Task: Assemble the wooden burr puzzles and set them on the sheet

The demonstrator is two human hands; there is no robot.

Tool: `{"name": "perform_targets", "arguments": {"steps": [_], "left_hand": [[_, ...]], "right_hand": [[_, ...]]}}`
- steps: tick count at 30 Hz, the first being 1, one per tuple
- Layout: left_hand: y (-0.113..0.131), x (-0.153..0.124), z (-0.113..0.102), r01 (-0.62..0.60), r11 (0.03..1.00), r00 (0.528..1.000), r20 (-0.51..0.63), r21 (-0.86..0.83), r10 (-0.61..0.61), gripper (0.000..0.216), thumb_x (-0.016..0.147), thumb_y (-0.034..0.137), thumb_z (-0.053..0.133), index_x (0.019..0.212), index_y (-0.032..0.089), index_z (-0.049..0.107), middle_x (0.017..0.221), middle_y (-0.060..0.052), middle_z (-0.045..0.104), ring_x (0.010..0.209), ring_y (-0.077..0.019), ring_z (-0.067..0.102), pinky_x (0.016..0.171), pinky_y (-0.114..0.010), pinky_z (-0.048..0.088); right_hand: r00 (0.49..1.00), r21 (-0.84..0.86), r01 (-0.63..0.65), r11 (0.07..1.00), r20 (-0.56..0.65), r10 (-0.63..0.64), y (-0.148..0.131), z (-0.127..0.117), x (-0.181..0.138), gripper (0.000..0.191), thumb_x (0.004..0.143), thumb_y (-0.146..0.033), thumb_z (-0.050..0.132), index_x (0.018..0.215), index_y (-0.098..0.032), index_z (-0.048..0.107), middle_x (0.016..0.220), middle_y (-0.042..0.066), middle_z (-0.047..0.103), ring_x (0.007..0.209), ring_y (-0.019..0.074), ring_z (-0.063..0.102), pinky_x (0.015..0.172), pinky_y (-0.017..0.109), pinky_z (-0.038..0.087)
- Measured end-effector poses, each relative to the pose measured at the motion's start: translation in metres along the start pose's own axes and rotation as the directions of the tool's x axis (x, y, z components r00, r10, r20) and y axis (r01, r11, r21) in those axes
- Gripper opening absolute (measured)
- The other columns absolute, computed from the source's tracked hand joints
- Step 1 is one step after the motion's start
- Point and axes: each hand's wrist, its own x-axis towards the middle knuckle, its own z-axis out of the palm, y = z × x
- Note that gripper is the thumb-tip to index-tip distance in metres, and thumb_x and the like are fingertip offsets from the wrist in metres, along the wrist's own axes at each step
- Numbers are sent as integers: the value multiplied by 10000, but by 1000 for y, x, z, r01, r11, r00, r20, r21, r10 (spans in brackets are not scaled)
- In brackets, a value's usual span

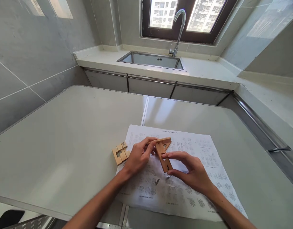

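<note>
While both hands meet over the printed instruction sheet [184,190], the work in hand looks like fitting 2 notched wooden puzzle bars together. The left hand [137,157] pinches the upper bar [164,140] between thumb and fingertips, holding it roughly level. The right hand [193,171] pinches the lower bar [164,159] between thumb and forefinger, its other fingers loosely curled, so that bar slants down toward the person. The 2 bars touch at their upper ends; whether a notch is already seated there cannot be told.

To do this well, I judge that the notches should face each other squarely before any push, with the grip kept near the joint and the sliding done gently, not forced.

A partly assembled wooden block [121,153] lies on the table [65,143], just beside the sheet's left edge and near the left hand's knuckles, untouched. Both bars hang above the sheet's middle.
</note>
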Motion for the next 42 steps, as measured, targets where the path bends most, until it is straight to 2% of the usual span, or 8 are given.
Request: {"name": "perform_targets", "arguments": {"steps": [14,19,26,37,42], "left_hand": [[-1,1,0,-51,996,998,-23,72,53,353,1072,437,481,1181,202,721,858,-36,802,815,-214,754,840,-321,565],[-3,1,-1,-66,995,997,-33,79,69,347,1069,443,499,1173,198,721,871,-38,804,812,-207,761,800,-294,564],[-3,-1,1,-131,983,991,-20,131,135,304,1072,374,492,1195,204,713,912,-38,801,829,-202,764,884,-318,570],[-4,-1,-2,-173,980,985,22,97,171,286,1075,363,515,1202,199,712,887,-36,800,865,-206,769,857,-298,570],[-5,-2,-2,-174,977,984,0,124,176,274,1070,341,524,1200,192,714,897,-35,804,854,-198,769,854,-293,566]], "right_hand": [[998,55,-52,997,-20,53,-3,-3,1,398,922,-324,824,1284,-293,661,1232,77,792,1183,295,754,1053,503,635],[999,54,-45,998,-21,47,-3,-3,1,391,923,-307,826,1277,-308,661,1234,57,793,1183,275,755,1057,476,635],[997,70,-66,995,-27,68,-4,-4,1,356,945,-319,801,1270,-293,658,1231,74,791,1194,284,749,1073,500,623],[998,49,-54,997,-13,55,-3,-6,0,375,944,-327,802,1286,-299,650,1241,74,785,1212,289,738,1081,510,616],[999,54,-51,997,-6,51,-2,-6,0,375,953,-330,792,1297,-303,646,1246,73,782,1216,284,735,1080,505,614]]}}
